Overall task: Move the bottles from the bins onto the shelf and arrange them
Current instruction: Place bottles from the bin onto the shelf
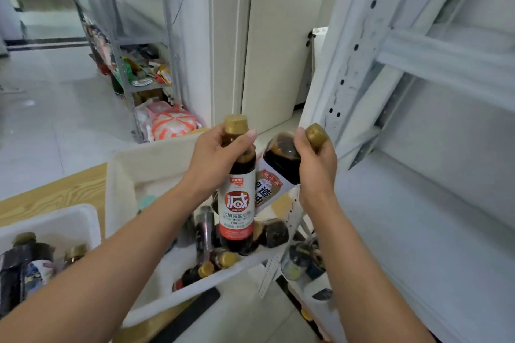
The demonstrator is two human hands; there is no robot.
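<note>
My left hand [220, 153] grips the neck of a dark soy-sauce bottle [237, 209] with a gold cap and a red-and-white label, held upright above the white bin [125, 172]. My right hand [315, 164] grips the neck of a second dark bottle [276, 175] with a gold cap, tilted toward the right. Both bottles hang over the bin, side by side. Several more dark bottles [211, 256] lie in the bin below. The white metal shelf [418, 231] stands to the right, its board bare in front of me.
A second white bin [83, 220] with bottles sits at the lower left on a wooden table [41, 200]. A lower shelf level holds more bottles [301, 262]. A grey rack [125, 64] of packaged goods stands at the back left, beside tiled floor.
</note>
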